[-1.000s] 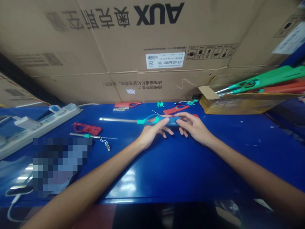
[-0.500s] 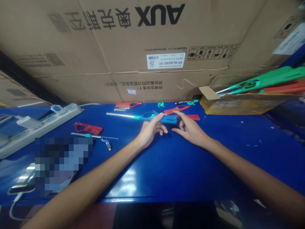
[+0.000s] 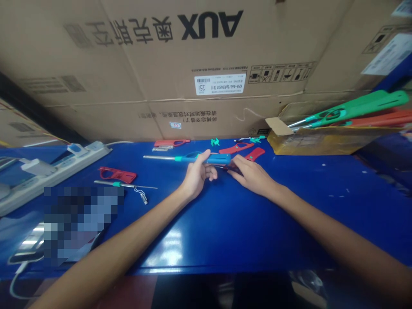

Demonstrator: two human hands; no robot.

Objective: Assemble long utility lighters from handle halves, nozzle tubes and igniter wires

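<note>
My left hand (image 3: 197,174) is closed around the handle of a blue long-nosed lighter (image 3: 217,159), thumb on top. Its metal tube (image 3: 159,157) points left, with a green collar where tube and handle meet. My right hand (image 3: 252,174) is close to the lighter's right end, fingers closed on a slim dark-handled tool (image 3: 229,168) with a thin metal shaft. The fingers and the lighter partly hide this tool, and its exact kind is unclear. Just beyond my hands lie a red lighter shell (image 3: 236,148) and another red shell piece (image 3: 255,153).
A cardboard box (image 3: 315,143) of green and red lighters stands back right. Small green parts (image 3: 215,142) and a red shell (image 3: 172,143) lie near the large carton (image 3: 154,77). Left are a red shell (image 3: 118,174), a lighter tube (image 3: 125,185), a power strip (image 3: 58,171) and a phone (image 3: 27,244).
My right hand has closed on the slim tool and brought it toward the blue lighter's right end. The lighter, in my left hand, has shifted slightly left.
</note>
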